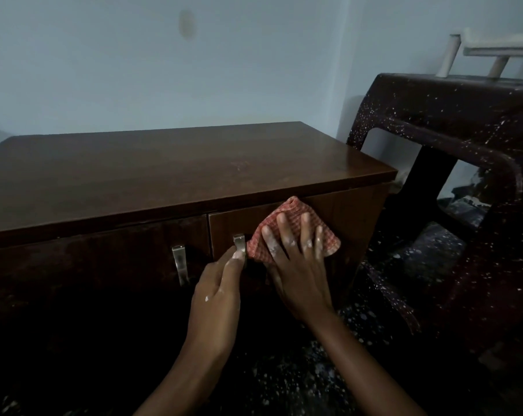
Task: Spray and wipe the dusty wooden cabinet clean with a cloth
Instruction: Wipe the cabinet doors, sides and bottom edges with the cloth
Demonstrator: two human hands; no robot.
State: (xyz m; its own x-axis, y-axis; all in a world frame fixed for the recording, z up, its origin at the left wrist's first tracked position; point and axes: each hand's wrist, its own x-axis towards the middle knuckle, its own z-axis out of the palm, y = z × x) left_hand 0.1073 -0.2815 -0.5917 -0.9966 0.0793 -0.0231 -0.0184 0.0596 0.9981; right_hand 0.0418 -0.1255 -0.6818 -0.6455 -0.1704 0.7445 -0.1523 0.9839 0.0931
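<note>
A low dark wooden cabinet (164, 163) with two front doors fills the left and middle of the view. My right hand (296, 259) lies flat, fingers spread, pressing a red checked cloth (287, 217) against the upper part of the right door (344, 211). My left hand (218, 292) grips the metal handle (239, 242) of that right door. A second metal handle (179, 265) sits on the left door. White specks mark the fingers of both hands. No spray bottle is in view.
A dark plastic chair (452, 139) spattered with white paint stands close against the cabinet's right side, with a pale stool-like object (494, 49) on top. A blue-grey wall (194, 61) rises behind. The speckled floor (299, 379) below is dim.
</note>
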